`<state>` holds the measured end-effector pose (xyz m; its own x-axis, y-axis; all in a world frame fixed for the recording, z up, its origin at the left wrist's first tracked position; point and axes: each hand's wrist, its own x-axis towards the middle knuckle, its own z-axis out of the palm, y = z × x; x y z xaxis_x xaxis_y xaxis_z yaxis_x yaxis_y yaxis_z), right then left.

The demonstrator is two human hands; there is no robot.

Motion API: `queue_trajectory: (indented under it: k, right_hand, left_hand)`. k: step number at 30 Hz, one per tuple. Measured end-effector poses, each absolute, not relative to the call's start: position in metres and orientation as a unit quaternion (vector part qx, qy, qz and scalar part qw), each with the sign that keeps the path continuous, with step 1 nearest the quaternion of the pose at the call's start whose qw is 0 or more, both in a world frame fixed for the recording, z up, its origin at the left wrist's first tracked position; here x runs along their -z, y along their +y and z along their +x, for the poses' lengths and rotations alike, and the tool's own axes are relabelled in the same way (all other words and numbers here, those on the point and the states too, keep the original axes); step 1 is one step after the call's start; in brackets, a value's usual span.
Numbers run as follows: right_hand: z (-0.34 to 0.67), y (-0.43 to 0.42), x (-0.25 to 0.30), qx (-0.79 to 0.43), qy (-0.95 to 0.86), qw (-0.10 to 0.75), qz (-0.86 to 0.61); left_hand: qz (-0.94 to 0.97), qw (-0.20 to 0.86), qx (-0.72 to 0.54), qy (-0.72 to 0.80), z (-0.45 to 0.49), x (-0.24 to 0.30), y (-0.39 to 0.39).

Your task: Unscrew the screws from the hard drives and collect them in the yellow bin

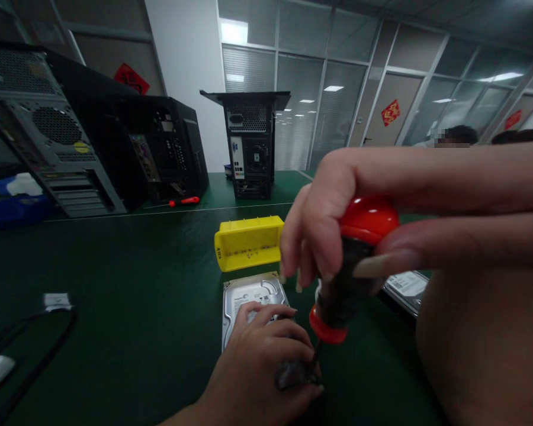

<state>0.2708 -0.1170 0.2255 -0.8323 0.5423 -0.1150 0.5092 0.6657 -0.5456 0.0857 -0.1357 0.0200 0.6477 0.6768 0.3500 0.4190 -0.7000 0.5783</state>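
My right hand (337, 219) is wrapped round a screwdriver (368, 222) with a red and black handle. Its thin shaft slants down to a small dark glossy piece (291, 374) between the thumb and fingers of my left hand (266, 349); the tip's exact contact is blurred. A silver hard drive (249, 287) lies label up on the green table. My left fingers curl over its near part, which they hide, with the thumb to the right.
A yellow bin (249, 245) with small screws stands beyond the drive. Another hard drive (407, 289) lies at right. Computer cases (253, 148) line the back and left. A red screwdriver (184, 201) and a blue bin (20, 204) are left; a black cable (39, 361) lies nearer.
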Motion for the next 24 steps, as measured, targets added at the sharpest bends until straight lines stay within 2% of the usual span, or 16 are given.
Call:
queue_trajectory:
  k: [4, 14, 24]
  right_hand:
    - [0.257, -0.146, -0.243, -0.249, -0.932, 0.030, -0.261]
    - [0.237, -0.164, -0.237, -0.141, -0.905, 0.077, -0.394]
    - [0.234, -0.140, -0.236, 0.014, -0.922, 0.008, -0.388]
  left_hand:
    - [0.876, 0.234, -0.283, 0.312, 0.087, -0.020, -0.135]
    - [0.868, 0.256, -0.236, 0.354, 0.089, -0.032, -0.136]
    - [0.871, 0.252, -0.248, 0.340, 0.088, -0.027, -0.136]
